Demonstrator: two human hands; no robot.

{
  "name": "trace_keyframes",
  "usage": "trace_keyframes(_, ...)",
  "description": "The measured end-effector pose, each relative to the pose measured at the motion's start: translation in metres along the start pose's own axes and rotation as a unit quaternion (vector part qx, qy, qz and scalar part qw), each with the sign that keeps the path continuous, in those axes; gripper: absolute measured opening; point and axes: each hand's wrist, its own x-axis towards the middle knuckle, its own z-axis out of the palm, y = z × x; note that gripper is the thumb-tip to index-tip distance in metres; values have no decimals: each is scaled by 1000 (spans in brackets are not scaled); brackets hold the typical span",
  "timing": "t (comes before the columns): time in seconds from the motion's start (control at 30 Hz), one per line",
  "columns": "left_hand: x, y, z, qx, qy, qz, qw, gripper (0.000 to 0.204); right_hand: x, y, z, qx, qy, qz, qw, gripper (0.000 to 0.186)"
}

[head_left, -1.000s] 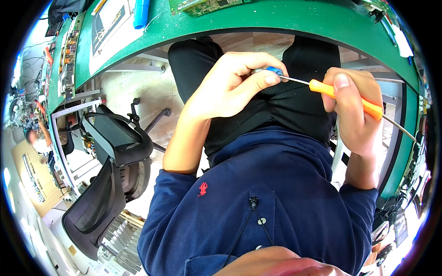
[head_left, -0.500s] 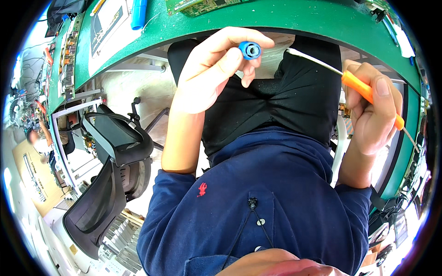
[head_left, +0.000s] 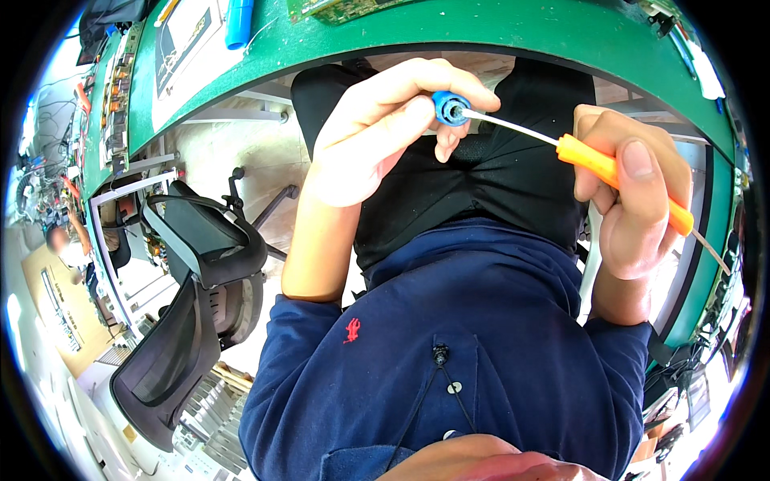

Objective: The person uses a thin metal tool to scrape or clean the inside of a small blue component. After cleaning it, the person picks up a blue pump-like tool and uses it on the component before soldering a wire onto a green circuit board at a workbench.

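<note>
My left hand (head_left: pixel 389 120) pinches a small blue hollow cylinder (head_left: pixel 446 107) between thumb and forefinger. Its open round end, with a ringed dark inside, faces right. My right hand (head_left: pixel 638 180) is closed around the orange handle of a screwdriver (head_left: pixel 589 159). Its thin shaft points left, and its whitish tip meets the cylinder's open end; how deep it reaches inside I cannot tell. A thin metal rod also sticks out of the handle's back end. Both hands are held above my lap, in front of the table edge.
The green table (head_left: pixel 385 38) curves across the top, bearing a circuit board (head_left: pixel 353 8), a blue tube (head_left: pixel 239 22) and a white sheet (head_left: pixel 178 80). A board with components (head_left: pixel 119 104) lies at the far left. A black office chair (head_left: pixel 200 248) stands to my left.
My right hand has moved left with the screwdriver, bringing its tip to the cylinder's open end. My left hand has shifted slightly right and down with the cylinder.
</note>
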Motion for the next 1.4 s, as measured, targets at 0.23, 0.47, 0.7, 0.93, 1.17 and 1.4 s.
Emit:
trace_keyframes(0.23, -1, 2, 2, 79, 6, -19, 997, 41, -5, -1, 5, 4, 26, 14, 1000, 33)
trace_keyframes(0.47, -1, -3, 4, 105, 53, -32, 993, 42, -4, -1, 2, -1, -5, 17, 1000, 28)
trace_keyframes(0.7, -2, 1, 6, 193, 53, -53, 978, 27, -5, -6, 6, -116, 3, 10, 993, 27)
trace_keyframes(0.93, -1, 3, 6, 246, 62, -77, 964, 23, 4, 0, -1, -92, -94, 40, 990, 30)
trace_keyframes(1.17, 1, -6, 1, 86, 33, -49, 995, 29, 1, 8, -6, 27, -53, 41, 997, 30)
trace_keyframes(1.4, -1, -4, 4, 69, 24, -31, 997, 31, 1, 3, -8, 51, -85, 33, 995, 31)
